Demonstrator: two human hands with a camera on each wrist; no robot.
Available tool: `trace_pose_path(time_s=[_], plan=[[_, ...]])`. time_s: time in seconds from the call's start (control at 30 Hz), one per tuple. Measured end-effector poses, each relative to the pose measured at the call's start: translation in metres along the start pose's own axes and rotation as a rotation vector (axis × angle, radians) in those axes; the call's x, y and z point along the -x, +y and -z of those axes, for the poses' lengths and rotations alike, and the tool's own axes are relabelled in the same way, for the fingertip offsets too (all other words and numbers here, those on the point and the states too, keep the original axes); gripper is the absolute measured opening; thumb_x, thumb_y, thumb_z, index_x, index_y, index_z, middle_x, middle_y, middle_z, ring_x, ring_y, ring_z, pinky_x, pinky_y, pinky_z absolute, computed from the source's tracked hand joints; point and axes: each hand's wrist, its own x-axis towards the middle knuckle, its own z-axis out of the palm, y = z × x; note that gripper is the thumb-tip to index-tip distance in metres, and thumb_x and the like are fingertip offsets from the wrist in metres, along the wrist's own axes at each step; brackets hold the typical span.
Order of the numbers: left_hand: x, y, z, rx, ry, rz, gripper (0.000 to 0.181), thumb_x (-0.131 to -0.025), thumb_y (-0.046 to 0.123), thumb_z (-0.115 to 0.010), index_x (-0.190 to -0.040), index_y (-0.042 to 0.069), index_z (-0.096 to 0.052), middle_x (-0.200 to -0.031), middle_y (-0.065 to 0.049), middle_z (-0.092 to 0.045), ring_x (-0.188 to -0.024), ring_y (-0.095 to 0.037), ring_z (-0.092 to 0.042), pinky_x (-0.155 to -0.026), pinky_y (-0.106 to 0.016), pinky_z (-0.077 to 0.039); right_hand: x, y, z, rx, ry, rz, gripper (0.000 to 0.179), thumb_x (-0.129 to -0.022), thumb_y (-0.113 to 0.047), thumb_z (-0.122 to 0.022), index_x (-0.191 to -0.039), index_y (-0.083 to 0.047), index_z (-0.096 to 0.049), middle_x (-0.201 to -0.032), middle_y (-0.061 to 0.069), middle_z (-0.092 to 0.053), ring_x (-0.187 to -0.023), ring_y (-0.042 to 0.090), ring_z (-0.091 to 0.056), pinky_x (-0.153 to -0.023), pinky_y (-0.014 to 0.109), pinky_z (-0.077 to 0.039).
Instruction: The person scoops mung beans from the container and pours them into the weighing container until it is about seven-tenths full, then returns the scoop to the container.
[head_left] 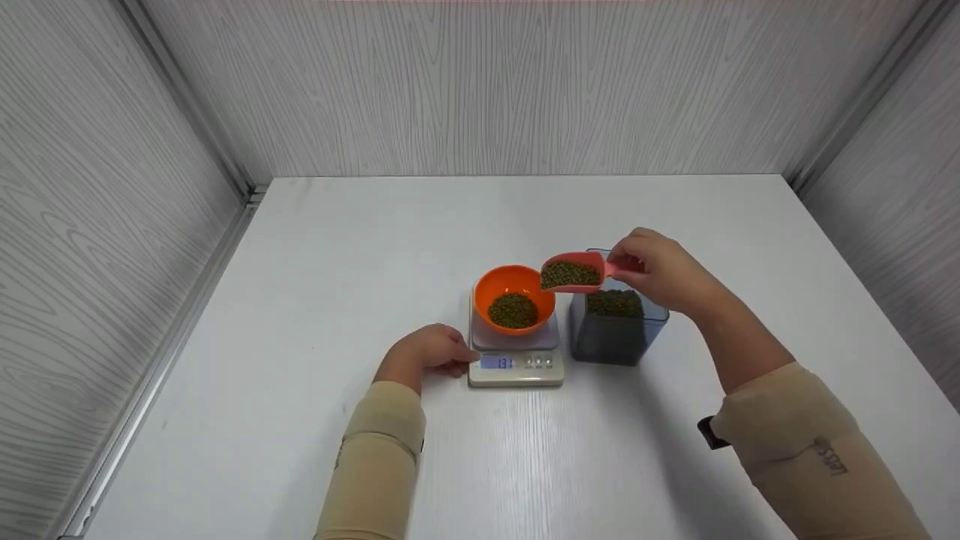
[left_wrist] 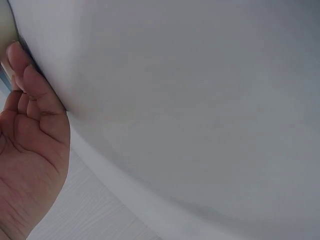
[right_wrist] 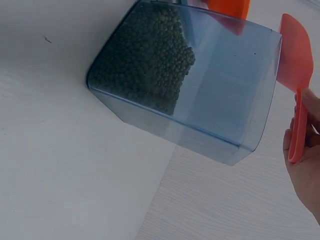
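Note:
My right hand (head_left: 660,270) grips the handle of a coral-red scoop (head_left: 591,257) heaped with small green beans, likely mung beans. The scoop's front lip overlaps the right rim of an orange bowl (head_left: 489,285), which has more beans in its bottom. That bowl sits on a white kitchen scale (head_left: 517,379) whose display seems to read 131. At the scale's left front edge, my left hand (head_left: 435,349) touches the side with its fingertips. Under the right hand stands a clear bluish container (right_wrist: 225,75), partly filled with beans.
All of this stands on a white table (head_left: 360,262), the container close to the scale's right side. A grey wood-grained panel (head_left: 480,90) rises behind the table, with similar panels at left and right.

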Motion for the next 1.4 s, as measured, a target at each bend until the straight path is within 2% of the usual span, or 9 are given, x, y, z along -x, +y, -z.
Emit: trace_pose_path(time_s=[0.6, 1.1, 1.4], plan=[[-0.001, 0.0, 0.0, -0.036, -0.002, -0.004, 0.019, -0.08, 0.026, -0.07, -0.084, 0.01, -0.061, -0.073, -0.003, -0.064, -0.066, -0.014, -0.059, -0.066, -0.026, -0.048, -0.008, -0.008, 0.003, 0.097, -0.008, 0.002, 0.015, -0.083, -0.004, -0.064, -0.098, -0.002, -0.063, -0.092, 0.009, -0.055, -0.087, 0.022, -0.05, -0.076, 0.039, -0.047], [0.0, 0.0, 0.001, -0.074, 0.01, -0.023, 0.018, -0.081, 0.027, -0.068, -0.081, 0.01, -0.062, -0.071, -0.003, -0.063, -0.065, -0.014, -0.059, -0.067, -0.027, -0.046, -0.011, -0.013, 0.005, 0.138, 0.012, 0.114, 0.011, -0.083, 0.0, -0.062, -0.093, -0.001, -0.065, -0.087, 0.01, -0.056, -0.084, 0.023, -0.05, -0.072, 0.037, -0.047], [0.0, 0.0, 0.001, -0.056, 0.009, -0.01, 0.019, -0.081, 0.027, -0.069, -0.085, 0.009, -0.063, -0.073, -0.004, -0.064, -0.066, -0.015, -0.059, -0.068, -0.027, -0.048, -0.014, -0.019, 0.007, 0.159, 0.016, 0.106, 0.009, -0.083, -0.001, -0.063, -0.091, -0.002, -0.064, -0.087, 0.009, -0.055, -0.083, 0.022, -0.049, -0.072, 0.036, -0.047]])
